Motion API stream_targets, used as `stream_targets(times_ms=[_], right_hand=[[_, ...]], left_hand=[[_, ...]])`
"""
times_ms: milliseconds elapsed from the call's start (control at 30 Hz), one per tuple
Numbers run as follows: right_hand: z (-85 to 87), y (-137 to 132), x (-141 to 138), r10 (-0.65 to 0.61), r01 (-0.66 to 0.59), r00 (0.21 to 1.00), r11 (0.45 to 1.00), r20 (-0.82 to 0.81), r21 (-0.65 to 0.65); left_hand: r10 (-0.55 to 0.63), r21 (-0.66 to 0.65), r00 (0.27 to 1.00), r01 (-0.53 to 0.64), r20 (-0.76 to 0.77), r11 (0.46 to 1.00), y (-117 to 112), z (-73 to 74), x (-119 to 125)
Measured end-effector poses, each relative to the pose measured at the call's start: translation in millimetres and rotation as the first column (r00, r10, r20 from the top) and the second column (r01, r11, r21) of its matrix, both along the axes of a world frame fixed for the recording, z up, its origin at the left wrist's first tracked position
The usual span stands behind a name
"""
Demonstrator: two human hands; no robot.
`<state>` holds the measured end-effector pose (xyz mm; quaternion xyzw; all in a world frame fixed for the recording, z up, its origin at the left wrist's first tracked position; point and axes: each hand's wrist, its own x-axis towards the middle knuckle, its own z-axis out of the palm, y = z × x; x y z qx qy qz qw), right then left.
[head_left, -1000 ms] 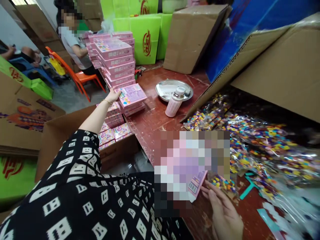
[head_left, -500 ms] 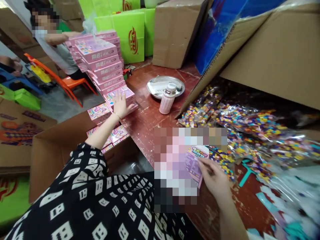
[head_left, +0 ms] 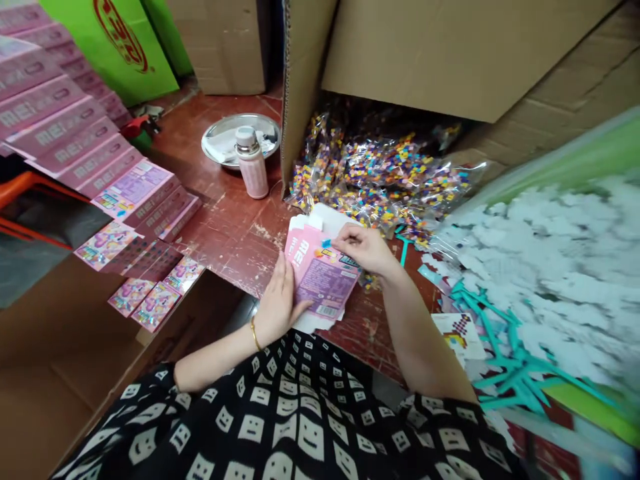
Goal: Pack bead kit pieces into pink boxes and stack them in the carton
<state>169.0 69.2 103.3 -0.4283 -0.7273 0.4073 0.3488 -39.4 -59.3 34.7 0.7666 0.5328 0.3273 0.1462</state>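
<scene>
A flat, unfolded pink and purple carton (head_left: 325, 283) with white flaps lies over the table edge in front of me. My left hand (head_left: 277, 300) grips its left side, thumb on the printed face and fingers along the edge. At the top right of the carton, my right hand (head_left: 367, 248) is closed, fingertips pinched at the printed panel. The fingertips partly hide what they pinch. Clear bags of small colourful pieces (head_left: 385, 173) lie just beyond the carton.
Stacked pink boxes (head_left: 80, 140) stand at the left, above an open cardboard box (head_left: 55, 360) holding more small boxes. A pink bottle (head_left: 253, 167) stands before a metal tray (head_left: 213, 143). Teal plastic pieces (head_left: 515, 373) and a heap of white pieces (head_left: 565, 267) lie at the right.
My view has turned right. My left hand has left the box stack and come to the carton's left side. My right hand has moved to the carton's upper edge.
</scene>
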Motion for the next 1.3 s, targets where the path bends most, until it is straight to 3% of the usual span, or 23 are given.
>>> stream_targets(times_ms=[33,100,167,200,300,333,367,433,533,600,667,700,800,833,867,933,1000,1067,1200,1300], right_hand=[[11.2,-11.0,0.9,0.000,0.002,0.998,0.999,-0.058,0.038],[30.2,-32.6,0.4,0.006,0.014,0.991,0.989,-0.132,0.150],[40.2,-52.4,0.7,-0.063,0.095,0.991,0.954,-0.121,0.283],[40.6,-61.5,2.4,-0.156,0.179,0.983,0.919,-0.093,0.350],[22.9,-86.4,15.2,-0.537,0.503,0.840,0.714,-0.080,0.487],[12.0,-93.8,20.8,-0.613,0.574,0.785,0.669,-0.085,0.473],[-0.2,-100.6,26.2,-0.653,0.622,0.752,0.659,-0.088,0.423],[-25.5,-112.0,34.1,-0.655,0.655,0.749,0.712,-0.098,0.253],[-56.6,-123.7,34.9,-0.572,0.577,0.806,0.816,-0.152,-0.008],[-69.7,-129.7,29.6,-0.510,0.498,0.841,0.860,-0.183,-0.109],[-78.0,-136.4,22.6,-0.506,0.491,0.844,0.862,-0.179,-0.126],[-80.9,-140.4,19.2,-0.548,0.537,0.816,0.836,-0.185,-0.110],[-85.8,-153.7,13.2,-0.729,0.750,0.603,0.657,-0.324,-0.080],[-85.9,-157.7,13.5,-0.741,0.779,0.549,0.622,-0.387,-0.084],[-85.1,-161.1,15.1,-0.719,0.772,0.543,0.631,-0.433,-0.080],[-80.9,-165.2,22.2,-0.619,0.673,0.656,0.738,-0.432,-0.035],[-75.0,-165.4,32.8,-0.522,0.552,0.783,0.834,-0.340,-0.008],[-70.7,-162.4,43.9,-0.465,0.467,0.842,0.882,-0.273,-0.061],[-73.4,-154.5,59.9,-0.452,0.357,0.815,0.884,-0.362,-0.301],[-79.5,-152.7,66.4,-0.439,0.307,0.801,0.885,-0.407,-0.350]], left_hand=[[0.004,-0.031,0.996,-0.001,0.092,1.000,2.2,14.4,2.9],[-0.070,-0.169,0.947,0.129,0.315,0.977,6.1,36.9,12.0],[-0.117,-0.295,0.839,0.313,0.531,0.903,7.7,47.1,22.2],[-0.100,-0.329,0.783,0.369,0.614,0.869,7.3,47.6,26.6],[-0.017,-0.393,0.688,0.436,0.726,0.810,1.5,38.0,34.7],[-0.014,-0.410,0.676,0.463,0.737,0.786,-1.1,33.4,36.1],[-0.022,-0.422,0.671,0.491,0.741,0.762,-3.3,28.9,37.2],[-0.029,-0.415,0.670,0.494,0.742,0.764,-4.9,21.5,39.4],[0.027,-0.361,0.687,0.348,0.726,0.865,2.5,13.4,42.5],[0.063,-0.371,0.722,0.276,0.689,0.887,10.9,8.2,43.9],[0.062,-0.413,0.762,0.279,0.645,0.867,16.3,2.3,45.6],[0.052,-0.409,0.768,0.281,0.638,0.868,16.7,-0.7,47.0],[0.019,-0.256,0.699,0.235,0.715,0.938,9.3,-7.4,52.9],[-0.001,-0.189,0.664,0.214,0.748,0.958,5.4,-7.7,54.8],[-0.034,-0.136,0.646,0.211,0.762,0.968,2.0,-6.7,56.3],[-0.114,-0.097,0.676,0.265,0.728,0.959,-1.5,-1.1,57.7],[-0.165,-0.132,0.735,0.328,0.658,0.935,-0.1,7.3,58.0],[-0.137,-0.203,0.764,0.333,0.630,0.921,4.4,15.0,59.0],[-0.066,-0.255,0.792,0.273,0.608,0.927,11.4,18.1,63.4],[-0.152,-0.201,0.774,0.339,0.614,0.919,11.8,10.9,64.3]])
